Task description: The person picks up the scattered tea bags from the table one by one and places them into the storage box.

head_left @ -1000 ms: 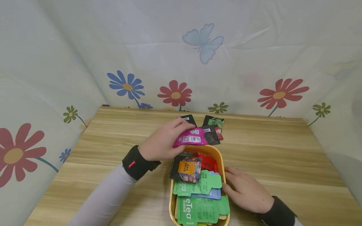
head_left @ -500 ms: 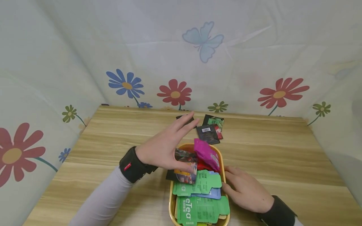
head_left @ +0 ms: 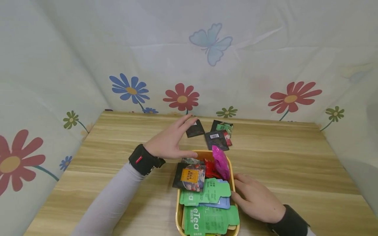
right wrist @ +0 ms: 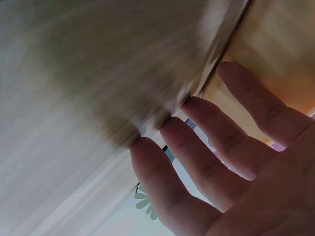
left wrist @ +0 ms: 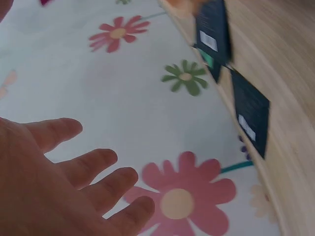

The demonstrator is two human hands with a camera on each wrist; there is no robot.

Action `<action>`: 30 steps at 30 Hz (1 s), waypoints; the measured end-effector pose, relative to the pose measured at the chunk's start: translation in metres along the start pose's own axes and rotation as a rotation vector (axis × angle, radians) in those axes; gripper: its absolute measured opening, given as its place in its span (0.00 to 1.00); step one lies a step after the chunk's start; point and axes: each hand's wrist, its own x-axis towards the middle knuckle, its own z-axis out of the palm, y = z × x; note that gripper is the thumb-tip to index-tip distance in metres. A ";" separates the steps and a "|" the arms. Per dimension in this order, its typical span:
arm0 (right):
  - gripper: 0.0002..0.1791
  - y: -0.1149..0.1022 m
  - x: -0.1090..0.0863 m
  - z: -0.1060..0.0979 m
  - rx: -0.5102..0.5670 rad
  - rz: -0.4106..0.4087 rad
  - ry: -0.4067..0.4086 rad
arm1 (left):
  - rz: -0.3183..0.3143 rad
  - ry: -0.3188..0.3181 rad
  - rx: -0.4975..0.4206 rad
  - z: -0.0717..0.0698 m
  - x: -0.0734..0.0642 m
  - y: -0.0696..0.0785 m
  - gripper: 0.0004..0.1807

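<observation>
My left hand [head_left: 168,139] hovers over the far left corner of a yellow basket [head_left: 178,213], thumb and fingers spread, holding nothing; its straight fingers also show in the left wrist view. Just beyond its fingertips lies a black sachet [head_left: 195,129] on the table. A magenta packet [head_left: 221,164] leans inside the basket's far right corner, beside a red packet [head_left: 210,169]. Over the basket's left rim sits a black sachet with an orange label [head_left: 189,176]. My right hand [head_left: 257,198] rests on the table with its fingers against the basket's right side.
Green eTea cartons [head_left: 211,219] and a blue carton [head_left: 220,204] fill the near part of the basket. Behind it, a black sachet with a barcode [head_left: 217,139] overlaps other sachets on the wooden table [head_left: 280,150]. A flowered cloth [head_left: 245,65] hangs along the table's back edge.
My left hand has let go of the magenta packet, which dropped into the basket and now leans at its right side. The left hand then moved back up and away. The right hand stays put.
</observation>
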 end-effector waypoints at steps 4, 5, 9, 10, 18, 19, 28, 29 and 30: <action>0.29 0.000 0.000 0.000 0.003 0.011 -0.005 | -0.066 -0.044 0.063 0.008 0.020 -0.024 0.62; 0.29 0.000 0.000 0.000 0.001 0.011 -0.004 | -0.084 -0.056 0.085 0.010 0.025 -0.029 0.62; 0.29 0.000 0.000 0.000 0.000 0.006 -0.002 | -0.150 -0.111 0.149 0.018 0.043 -0.044 0.61; 0.29 0.000 0.000 0.000 0.001 0.006 -0.003 | -0.160 -0.124 0.160 0.019 0.046 -0.046 0.60; 0.29 -0.001 0.000 -0.001 0.012 0.020 -0.016 | -0.203 -0.227 0.245 0.038 0.071 -0.063 0.56; 0.29 -0.001 0.000 -0.001 0.013 0.023 -0.018 | -0.207 -0.236 0.258 0.043 0.074 -0.068 0.56; 0.29 -0.001 0.000 -0.003 0.014 0.017 -0.017 | -0.288 -0.277 0.322 0.067 0.088 -0.086 0.55; 0.30 -0.001 -0.001 -0.003 0.015 0.014 -0.018 | -0.290 -0.276 0.325 0.068 0.089 -0.086 0.55; 0.30 0.000 -0.001 -0.003 0.017 0.010 -0.019 | -0.294 -0.273 0.327 0.068 0.090 -0.086 0.54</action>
